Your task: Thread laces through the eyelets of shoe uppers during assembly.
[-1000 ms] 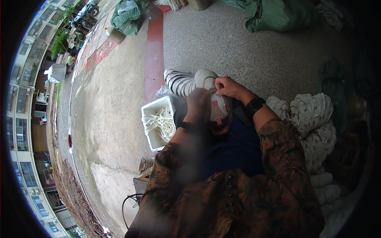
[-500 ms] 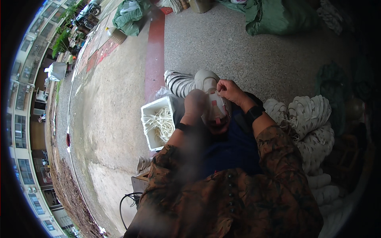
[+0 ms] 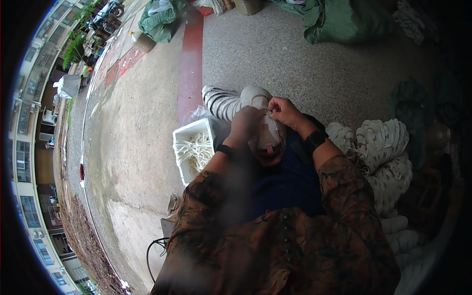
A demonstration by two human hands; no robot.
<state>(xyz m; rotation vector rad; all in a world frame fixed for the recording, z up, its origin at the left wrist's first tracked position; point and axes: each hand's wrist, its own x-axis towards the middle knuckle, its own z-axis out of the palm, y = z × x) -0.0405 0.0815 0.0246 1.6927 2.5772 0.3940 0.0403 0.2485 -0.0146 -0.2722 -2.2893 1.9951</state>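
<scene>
Left hand is observed nearer the right hand than half a second earlier; its fingers now reach inward over the shoe upper, where they previously sat folded back on its left side. Right hand shows little displacement. Shoe upper keeps its place in the lap, lying lengthwise between both hands on dark blue cloth. White box and its pale strands sit slightly further left in view, consistent with a small turn of the head.

Condition of hands: right hand is closed down to a pinch, thumb and finger meeting at the upper's edge, apparently with that edge between them; any strand in the pinch is too small to confirm. Left hand is part curled with its fingertips obscured; its opening and hold cannot be determined.

Handling assessment: shoe upper is judged light and pliable, its mesh panel soft and liable to sag, its rounded far end probably stiffer. Slip risk appears low; breakage is unlikely, though thin mesh could snag or stretch. Recommended hold is along the firmer side edges, one hand each side, avoiding pulls on the mesh itself. Pale nested stack lies just beside, to the left of the far end.
</scene>
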